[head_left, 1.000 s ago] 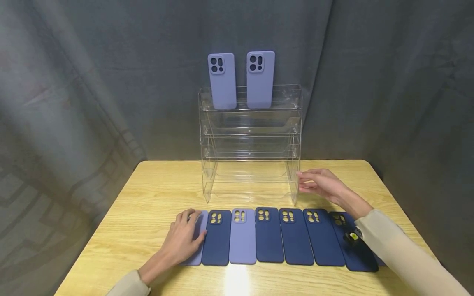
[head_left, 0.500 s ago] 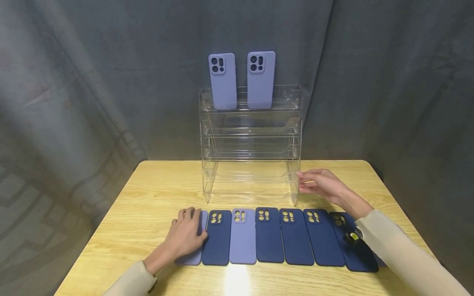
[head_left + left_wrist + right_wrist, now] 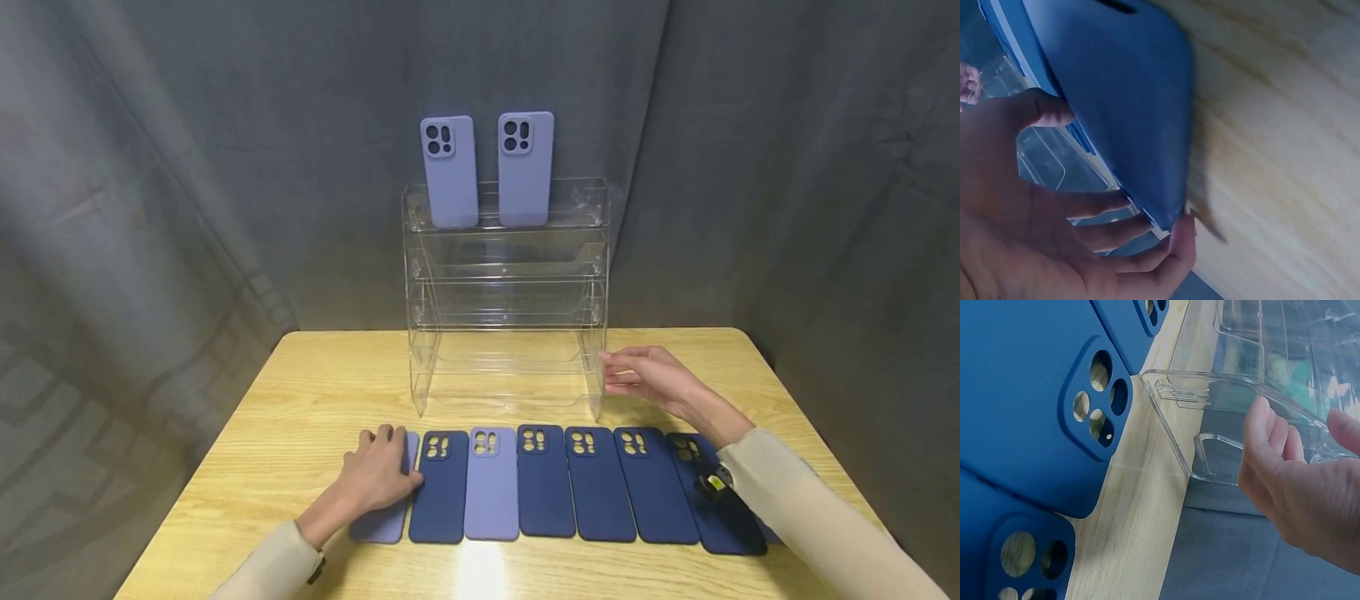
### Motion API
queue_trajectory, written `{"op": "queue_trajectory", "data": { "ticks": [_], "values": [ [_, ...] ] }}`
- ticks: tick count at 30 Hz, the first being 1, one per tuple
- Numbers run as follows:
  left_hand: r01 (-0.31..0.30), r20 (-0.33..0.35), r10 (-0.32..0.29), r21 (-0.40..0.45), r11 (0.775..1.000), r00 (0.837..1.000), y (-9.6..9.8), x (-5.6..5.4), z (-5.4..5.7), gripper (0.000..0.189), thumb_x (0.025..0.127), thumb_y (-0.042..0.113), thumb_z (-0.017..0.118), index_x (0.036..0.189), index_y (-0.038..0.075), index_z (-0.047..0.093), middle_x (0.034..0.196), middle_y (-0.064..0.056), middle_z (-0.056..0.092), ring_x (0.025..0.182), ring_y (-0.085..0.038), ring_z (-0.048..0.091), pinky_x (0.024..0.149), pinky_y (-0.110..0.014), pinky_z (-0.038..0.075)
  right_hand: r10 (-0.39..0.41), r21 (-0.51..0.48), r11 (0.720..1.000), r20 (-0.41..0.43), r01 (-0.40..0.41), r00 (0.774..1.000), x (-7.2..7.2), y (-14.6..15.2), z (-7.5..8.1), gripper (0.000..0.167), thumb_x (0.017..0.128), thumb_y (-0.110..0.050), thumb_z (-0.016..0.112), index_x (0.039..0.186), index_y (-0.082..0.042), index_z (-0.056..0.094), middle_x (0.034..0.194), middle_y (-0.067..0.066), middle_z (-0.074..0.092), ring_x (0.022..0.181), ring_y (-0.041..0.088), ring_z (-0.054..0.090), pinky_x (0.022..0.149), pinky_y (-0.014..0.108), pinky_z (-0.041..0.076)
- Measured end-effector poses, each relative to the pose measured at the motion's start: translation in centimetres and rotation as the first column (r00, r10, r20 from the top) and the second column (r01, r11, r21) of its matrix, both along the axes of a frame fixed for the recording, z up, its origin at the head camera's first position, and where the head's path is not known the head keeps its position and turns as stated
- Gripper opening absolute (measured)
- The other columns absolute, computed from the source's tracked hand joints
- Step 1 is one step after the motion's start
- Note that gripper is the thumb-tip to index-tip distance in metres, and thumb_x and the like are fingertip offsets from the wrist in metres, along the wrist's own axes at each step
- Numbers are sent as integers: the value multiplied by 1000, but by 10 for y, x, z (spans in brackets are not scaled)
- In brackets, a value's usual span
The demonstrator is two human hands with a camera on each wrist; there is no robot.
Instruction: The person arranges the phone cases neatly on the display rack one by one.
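Observation:
My left hand (image 3: 373,475) lies over the lavender phone case (image 3: 381,527) at the left end of a row. Its thumb is at one long edge and its fingertips curl at the opposite edge and corner; in the left wrist view this case (image 3: 1129,119) looks blue. A narrow strip of table shows between its lower end and the adjacent navy case (image 3: 438,500). At the clear acrylic tiered rack (image 3: 506,279), my right hand (image 3: 652,379) touches the right side panel with extended fingers, thumb apart from them in the right wrist view.
Two lavender cases (image 3: 450,183) stand on the rack's top tier. Rightward along the row lie another lavender case (image 3: 491,492) and several navy cases (image 3: 602,492), the far right ones partly under my right sleeve (image 3: 795,483). A grey curtain (image 3: 337,167) hangs behind the wooden table (image 3: 300,400).
The leftmost lavender case has slid slightly left with my left hand, away from the navy case beside it. My right hand keeps its place at the rack. The head view has tilted slightly.

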State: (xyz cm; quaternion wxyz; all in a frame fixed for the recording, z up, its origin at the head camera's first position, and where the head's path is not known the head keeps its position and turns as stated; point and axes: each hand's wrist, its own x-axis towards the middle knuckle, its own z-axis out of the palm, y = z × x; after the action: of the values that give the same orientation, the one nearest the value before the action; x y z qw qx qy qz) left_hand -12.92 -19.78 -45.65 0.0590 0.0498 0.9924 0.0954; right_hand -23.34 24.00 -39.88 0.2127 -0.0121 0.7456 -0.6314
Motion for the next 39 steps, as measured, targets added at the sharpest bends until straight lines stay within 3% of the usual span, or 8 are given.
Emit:
{"op": "queue_trajectory", "data": {
  "ticks": [11,25,33,39],
  "values": [
    [-22,-26,24,54,998,999,-1,-5,1,69,81,35,82,134,-4,62,135,-26,63,111,-50,59,69,-63,59,-3,-2,1000,-3,3,1000,1,0,0,71,107,-33,62,152,17,37,123,12,65,108,15,70,99,28,61],
    [-20,-43,24,78,997,999,-7,-6,2,72,81,36,85,137,-3,62,140,-26,61,112,-49,58,70,-59,60,-2,-12,1000,8,2,1000,1,-2,1,71,106,-33,64,151,16,40,122,12,65,108,16,70,99,28,61],
    [-7,-130,18,84,996,991,-5,-11,4,76,81,37,82,141,-4,60,143,-27,59,116,-53,57,73,-59,60,9,-12,1000,-8,-9,1000,1,1,1,69,107,-32,63,150,17,39,123,11,66,108,14,70,100,30,61],
    [10,-223,10,89,996,975,0,-13,10,75,80,35,80,142,-3,60,143,-26,60,116,-51,57,77,-59,60,0,-8,1000,-2,0,1000,0,1,1,72,106,-33,64,152,16,38,123,12,64,107,15,70,99,29,61]
  ]
}}
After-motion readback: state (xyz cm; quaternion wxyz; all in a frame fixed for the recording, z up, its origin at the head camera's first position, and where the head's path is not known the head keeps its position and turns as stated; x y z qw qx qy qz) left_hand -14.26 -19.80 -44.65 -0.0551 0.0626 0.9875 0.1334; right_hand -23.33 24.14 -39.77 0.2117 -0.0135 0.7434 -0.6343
